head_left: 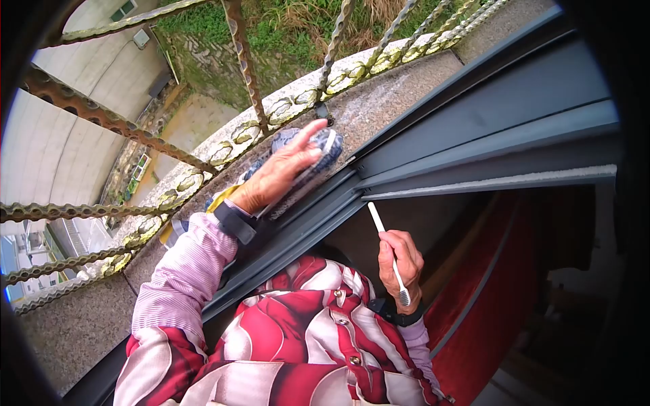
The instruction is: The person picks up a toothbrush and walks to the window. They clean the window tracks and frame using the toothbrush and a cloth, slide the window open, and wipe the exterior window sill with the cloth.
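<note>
My right hand (pixel 401 267) is closed round a white toothbrush (pixel 376 218). The handle end points up to the corner of the dark window frame (pixel 474 128), and the bristles stick out below the fingers. My left hand (pixel 284 169) reaches over the outer ledge, its index finger stretched out and the thumb lower. Right beneath and beside it lies a blue-grey patterned cloth-like bundle (pixel 330 150) with a pale strip, partly hidden by the hand. Something yellow (pixel 223 197) shows by the left wrist.
Rusty twisted metal bars (pixel 247 68) stand along the outer edge of the stone ledge (pixel 399 91). Window tracks (pixel 305 213) run between me and the ledge. Red fabric (pixel 484 298) hangs or lies inside at the right. Grass (pixel 284 34) and a pale building wall are beyond the bars.
</note>
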The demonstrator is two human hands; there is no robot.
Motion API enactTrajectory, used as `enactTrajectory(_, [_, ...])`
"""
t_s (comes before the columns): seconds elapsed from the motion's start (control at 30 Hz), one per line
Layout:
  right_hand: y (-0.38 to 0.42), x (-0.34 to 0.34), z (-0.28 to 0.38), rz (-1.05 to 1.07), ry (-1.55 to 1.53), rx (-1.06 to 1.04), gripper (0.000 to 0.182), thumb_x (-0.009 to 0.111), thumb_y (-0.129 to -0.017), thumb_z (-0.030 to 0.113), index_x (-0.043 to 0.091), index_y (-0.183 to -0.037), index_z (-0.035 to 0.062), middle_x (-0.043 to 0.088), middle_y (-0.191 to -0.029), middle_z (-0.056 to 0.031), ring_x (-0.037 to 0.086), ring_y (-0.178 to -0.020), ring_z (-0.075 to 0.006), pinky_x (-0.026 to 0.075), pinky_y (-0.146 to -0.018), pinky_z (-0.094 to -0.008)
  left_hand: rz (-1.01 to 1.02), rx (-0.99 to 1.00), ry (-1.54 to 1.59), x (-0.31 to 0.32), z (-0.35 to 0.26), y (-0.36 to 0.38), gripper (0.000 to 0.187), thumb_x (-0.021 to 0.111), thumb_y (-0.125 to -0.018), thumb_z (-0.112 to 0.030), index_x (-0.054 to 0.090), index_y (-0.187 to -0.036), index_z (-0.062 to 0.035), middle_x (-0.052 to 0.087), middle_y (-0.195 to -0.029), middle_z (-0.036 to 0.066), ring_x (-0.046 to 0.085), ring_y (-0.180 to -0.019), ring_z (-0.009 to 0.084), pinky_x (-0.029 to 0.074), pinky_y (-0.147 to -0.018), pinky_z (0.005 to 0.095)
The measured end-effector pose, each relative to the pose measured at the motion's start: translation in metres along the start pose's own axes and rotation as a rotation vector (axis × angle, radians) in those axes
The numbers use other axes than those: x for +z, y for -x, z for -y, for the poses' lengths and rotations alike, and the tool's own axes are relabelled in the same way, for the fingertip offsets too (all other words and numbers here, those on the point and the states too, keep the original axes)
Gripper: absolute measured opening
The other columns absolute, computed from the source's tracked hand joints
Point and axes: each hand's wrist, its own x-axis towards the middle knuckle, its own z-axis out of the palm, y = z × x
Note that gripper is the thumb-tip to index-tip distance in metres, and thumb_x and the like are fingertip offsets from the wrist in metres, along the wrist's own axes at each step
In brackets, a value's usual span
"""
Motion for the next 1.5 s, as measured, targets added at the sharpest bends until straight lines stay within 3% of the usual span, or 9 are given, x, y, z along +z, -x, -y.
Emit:
enactTrajectory(0.07, [-0.001, -0.001, -0.002, -0.005, 0.013, -0.013, 0.012, 0.059, -0.085, -0.001, 0.061, -0.096, -0.002, 0.061, -0.086, -0.0163, 0.063, -0.071, -0.03, 0.051, -0.061, -0.0357, 0.175, -0.209, -0.413, 0.024, 0.001, 0.004, 0.064, 0.045, -0.097, -0.029, 0.014, -0.15, -0.0123, 0.051, -0.13, 0.02, 0.05, -0.119, 0.0269, 0.033, -0.103, 0.0359])
enactTrajectory(0.13, [0.003, -0.003, -0.004, -0.017, 0.029, -0.028, 0.015, 0.06, -0.082, -0.004, 0.061, -0.097, -0.0022, 0.06, -0.086, -0.0167, 0.063, -0.069, -0.0313, 0.051, -0.058, -0.0367, 0.246, 0.243, -0.887, 0.032, 0.038, 0.017, 0.075, 0.057, -0.087, -0.014, 0.015, -0.149, -0.007, 0.046, -0.134, 0.022, 0.048, -0.12, 0.0347, 0.034, -0.102, 0.0409])
enactTrajectory(0.47, [0.005, -0.003, -0.006, 0.001, 0.013, -0.021, 0.015, 0.06, -0.083, -0.003, 0.061, -0.098, -0.0023, 0.06, -0.086, -0.0174, 0.064, -0.071, -0.0323, 0.052, -0.058, -0.0369, 0.212, 0.13, -1.117, 0.025, 0.02, 0.096, 0.074, 0.059, -0.072, -0.001, 0.031, -0.141, -0.004, 0.051, -0.116, 0.019, 0.054, -0.104, 0.0358, 0.044, -0.09, 0.0419])
enactTrajectory(0.63, [0.006, -0.005, -0.006, 0.008, 0.004, 0.018, 0.011, 0.058, -0.086, 0.0, 0.061, -0.097, -0.0013, 0.061, -0.086, -0.0162, 0.062, -0.073, -0.0301, 0.05, -0.063, -0.0361, 0.206, -0.123, -0.901, -0.01, -0.016, 0.106, 0.06, 0.056, -0.071, 0.001, 0.049, -0.13, -0.005, 0.065, -0.079, 0.018, 0.064, -0.074, 0.0342, 0.05, -0.069, 0.0383])
enactTrajectory(0.83, [0.003, -0.008, -0.006, -0.006, 0.034, -0.033, 0.014, 0.06, -0.083, -0.002, 0.062, -0.097, -0.0021, 0.061, -0.086, -0.0172, 0.063, -0.071, -0.0317, 0.052, -0.06, -0.0369, -0.192, 0.005, 0.193, -0.02, -0.066, 0.077, 0.075, 0.064, -0.078, 0.001, 0.031, -0.145, -0.0067, 0.058, -0.122, 0.006, 0.055, -0.104, 0.0107, 0.046, -0.085, 0.0225])
enactTrajectory(1.0, [0.0, -0.004, -0.003, 0.027, 0.036, -0.053, 0.014, 0.059, -0.085, 0.001, 0.062, -0.098, -0.0024, 0.061, -0.086, -0.0173, 0.064, -0.073, -0.0315, 0.052, -0.061, -0.0371, -0.181, 0.113, -1.036, -0.03, -0.03, 0.085, 0.074, 0.063, -0.078, -0.002, 0.03, -0.144, -0.0087, 0.047, -0.134, 0.018, 0.045, -0.124, 0.0356, 0.037, -0.105, 0.0404])
enactTrajectory(1.2, [-0.004, 0.002, -0.001, 0.069, 0.024, -0.064, 0.013, 0.059, -0.085, 0.0, 0.062, -0.098, -0.0029, 0.06, -0.086, -0.0179, 0.063, -0.073, -0.032, 0.051, -0.062, -0.0374, -0.002, -0.009, -1.13, -0.047, 0.027, 0.102, 0.056, 0.071, -0.077, -0.017, 0.052, -0.13, -0.012, 0.045, -0.137, 0.013, 0.047, -0.119, 0.0334, 0.039, -0.099, 0.044])
enactTrajectory(1.37, [-0.009, 0.001, 0.004, 0.085, 0.036, -0.08, 0.014, 0.059, -0.084, -0.002, 0.061, -0.098, -0.0032, 0.061, -0.086, -0.018, 0.063, -0.073, -0.0321, 0.051, -0.063, -0.0372, -0.29, -0.006, -0.858, -0.043, 0.009, 0.104, 0.028, 0.071, -0.078, -0.019, 0.064, -0.097, 0.0, 0.06, -0.085, 0.013, 0.06, -0.083, 0.0309, 0.047, -0.073, 0.0362])
enactTrajectory(1.5, [-0.007, 0.001, 0.004, 0.084, 0.037, -0.073, 0.014, 0.059, -0.084, -0.002, 0.061, -0.097, -0.0032, 0.061, -0.085, -0.0178, 0.063, -0.073, -0.0319, 0.051, -0.062, -0.0369, -0.238, 0.175, -0.793, -0.026, -0.015, 0.099, 0.034, 0.069, -0.082, -0.025, 0.063, -0.105, -0.0003, 0.057, -0.108, 0.016, 0.057, -0.099, 0.0322, 0.046, -0.086, 0.0382])
